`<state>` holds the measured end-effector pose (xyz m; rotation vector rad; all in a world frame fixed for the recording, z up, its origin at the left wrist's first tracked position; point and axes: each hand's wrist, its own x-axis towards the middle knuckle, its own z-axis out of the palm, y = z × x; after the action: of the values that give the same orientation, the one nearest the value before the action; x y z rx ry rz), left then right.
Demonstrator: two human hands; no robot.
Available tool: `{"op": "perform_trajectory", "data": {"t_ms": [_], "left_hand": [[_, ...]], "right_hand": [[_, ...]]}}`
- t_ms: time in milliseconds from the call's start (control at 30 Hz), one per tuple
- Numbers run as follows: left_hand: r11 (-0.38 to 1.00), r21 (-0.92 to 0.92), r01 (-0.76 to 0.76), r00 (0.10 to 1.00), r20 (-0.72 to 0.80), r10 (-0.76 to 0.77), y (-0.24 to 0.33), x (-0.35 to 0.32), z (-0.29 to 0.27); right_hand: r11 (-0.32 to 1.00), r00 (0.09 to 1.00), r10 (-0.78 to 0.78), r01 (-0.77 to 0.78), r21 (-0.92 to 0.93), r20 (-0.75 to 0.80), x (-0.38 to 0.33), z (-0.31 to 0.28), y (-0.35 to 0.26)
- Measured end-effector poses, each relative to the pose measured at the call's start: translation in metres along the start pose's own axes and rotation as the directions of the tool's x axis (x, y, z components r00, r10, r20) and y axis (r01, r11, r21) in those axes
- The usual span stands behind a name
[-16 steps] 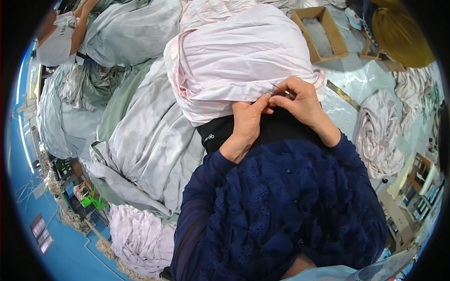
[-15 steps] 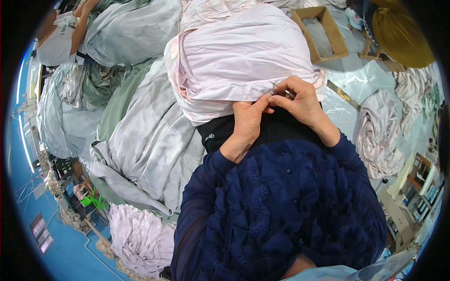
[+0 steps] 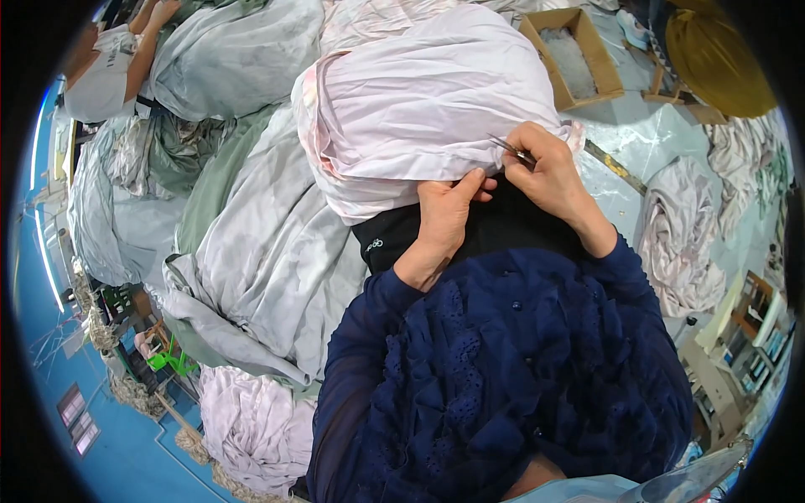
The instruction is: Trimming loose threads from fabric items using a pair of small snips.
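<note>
A pale pink cloth (image 3: 436, 92) lies bunched in a large heap over my lap, its near hem running across just above my dark trousers. My left hand (image 3: 444, 214) is closed on that hem, thumb and forefinger pinching the edge. Just to its right, my right hand (image 3: 549, 172) wraps round a pair of thread snips (image 3: 521, 156). Their thin metal points rest over the cloth, aimed up and to the left. The fingers cover most of the snips' handle.
Grey-white sheets (image 3: 268, 260) are piled at my left, with a lilac pile (image 3: 251, 427) below. An open cardboard box (image 3: 616, 71) stands at the far right, near a bundle of cloth (image 3: 683, 235) on the floor. Another person's arms (image 3: 144, 50) show at the far left.
My right hand has moved slightly up and away from the left fingertips, and the snips' points now show clearly above the cloth. The left hand keeps its pinch on the hem.
</note>
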<state>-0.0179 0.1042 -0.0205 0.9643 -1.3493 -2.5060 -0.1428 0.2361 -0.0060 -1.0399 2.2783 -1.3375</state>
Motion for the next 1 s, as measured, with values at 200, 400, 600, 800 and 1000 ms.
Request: {"op": "perform_trajectory", "data": {"t_ms": [200,400,600,800,1000], "left_hand": [[1.0,-0.009,0.008,0.999,0.051,-0.008,-0.001,0.003,-0.002],[1.0,-0.022,-0.002,1.0,0.011,0.002,0.005,-0.004,0.001],[0.999,-0.046,-0.026,0.999,-0.029,0.024,0.005,-0.001,-0.007],[0.999,-0.04,-0.024,1.0,-0.018,0.023,0.006,0.0,-0.004],[1.0,-0.011,-0.029,0.999,0.012,0.029,0.006,0.001,0.005]], "right_hand": [[0.747,0.964,0.207,-0.266,0.61,0.166,0.002,0.011,-0.019],[0.985,0.977,-0.098,0.068,0.16,0.19,0.012,-0.004,-0.002],[0.975,0.963,-0.18,0.202,-0.095,0.201,0.018,-0.048,0.015],[0.829,0.945,-0.303,0.325,-0.454,0.124,0.013,-0.089,0.049],[0.777,0.945,-0.273,0.328,-0.537,0.182,0.018,-0.121,0.059]]}}
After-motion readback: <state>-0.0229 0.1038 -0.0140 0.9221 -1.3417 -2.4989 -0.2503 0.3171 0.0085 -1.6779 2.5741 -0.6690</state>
